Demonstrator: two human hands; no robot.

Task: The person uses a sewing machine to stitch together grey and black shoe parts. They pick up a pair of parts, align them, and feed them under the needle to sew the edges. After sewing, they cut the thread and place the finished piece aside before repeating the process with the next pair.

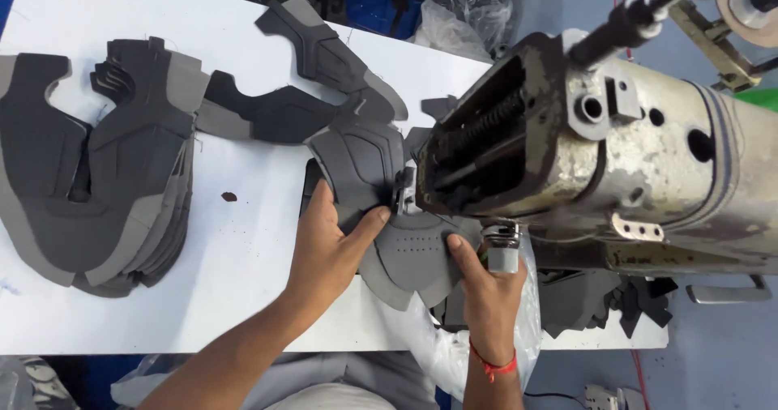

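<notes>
The work looks mid-run rather than near its end: one grey shoe upper piece (405,248) is under the head of the sewing machine (600,151), while a tall stack of cut pieces (105,183) waits near the left edge of the white table (243,280) and a few linked pieces (316,94) trail toward the far edge — whether those are sewn or not I cannot tell.

The left hand (328,248) lies flat on the piece, thumb stretched toward the needle area, pressing it down just beside the machine at the table's near edge. The right hand (486,284), a red thread at its wrist, pinches the lower right part of the same piece with thumb and fingers closed on it. The two hands sit apart, the piece between them.

The piece itself is layered — dark grey panels with angular seams above, a lighter grey toe panel with rows of small perforations below, its rim overhanging the near edge
</notes>
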